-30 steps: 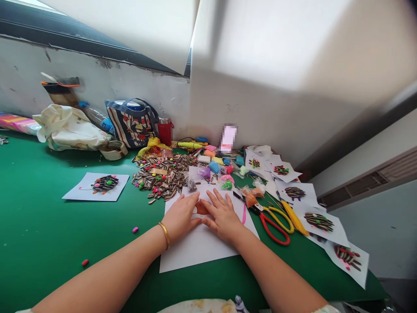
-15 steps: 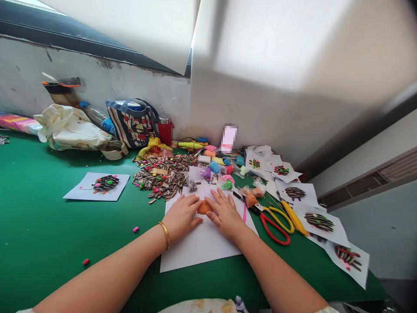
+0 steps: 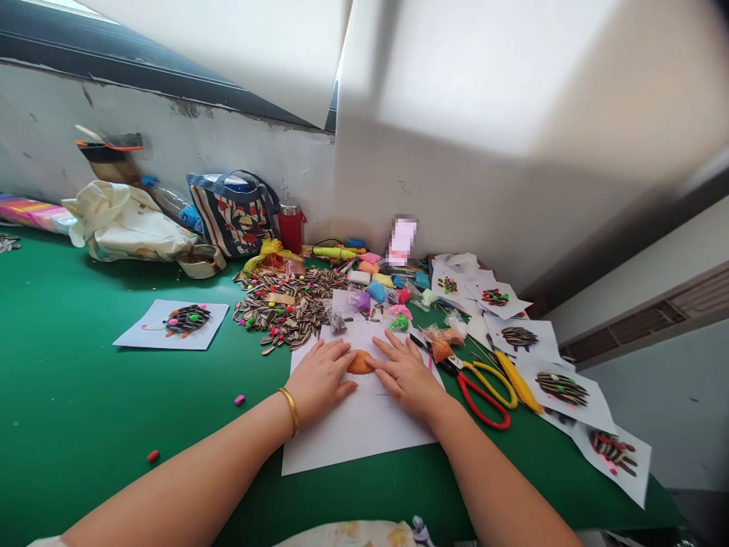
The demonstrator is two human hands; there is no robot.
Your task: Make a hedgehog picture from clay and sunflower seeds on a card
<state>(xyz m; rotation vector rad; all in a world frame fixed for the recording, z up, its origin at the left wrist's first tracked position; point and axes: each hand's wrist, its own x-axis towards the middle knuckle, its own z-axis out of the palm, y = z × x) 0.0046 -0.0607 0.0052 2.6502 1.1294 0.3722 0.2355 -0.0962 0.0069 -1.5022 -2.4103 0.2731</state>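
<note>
A flattened piece of orange modelling clay (image 3: 360, 363) lies on a white sheet of paper (image 3: 353, 433) in front of me. My left hand (image 3: 323, 374) rests flat on the paper, its fingertips at the clay's left edge. From the right, my right hand (image 3: 405, 374) reaches in with fingers spread, the index fingertip touching the clay's right edge. Neither hand is closed around anything. A pink strip on the paper is partly covered by my right hand. Just beyond the paper are small bags of coloured clay (image 3: 377, 291) and a heap of striped sunflower seeds (image 3: 293, 308).
Scissors with red and yellow handles (image 3: 484, 391) and a yellow cutter (image 3: 518, 382) lie to the right. Several seed pictures on paper (image 3: 569, 414) line the right edge; another card (image 3: 208, 338) lies left. Bags (image 3: 233, 216) and a red flask (image 3: 291, 229) stand at the wall.
My right hand has shifted slightly right, uncovering more of the orange clay. My left hand stays nearly in place beside it.
</note>
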